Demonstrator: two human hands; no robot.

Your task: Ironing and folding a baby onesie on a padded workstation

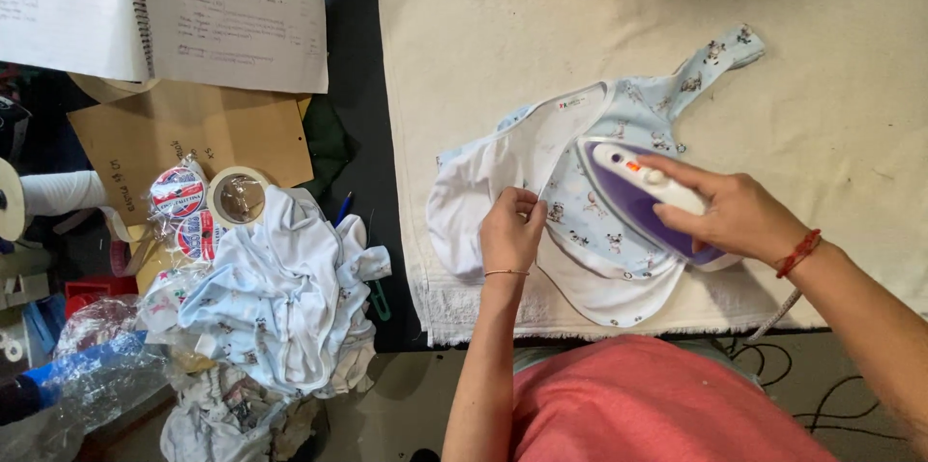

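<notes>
On cream towel (464, 56), baby bib (599, 220) — under right hand's (735, 216) iron (633, 196), left hand (509, 230) pinching edge

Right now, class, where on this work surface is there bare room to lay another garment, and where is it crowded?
Bare towel pad lies above and left of the blue printed bib, and again right of the iron held by the right hand. The left hand pins the bib's white edge. Left of the pad it is crowded: garment pile, tape rolls, notebook.
</notes>
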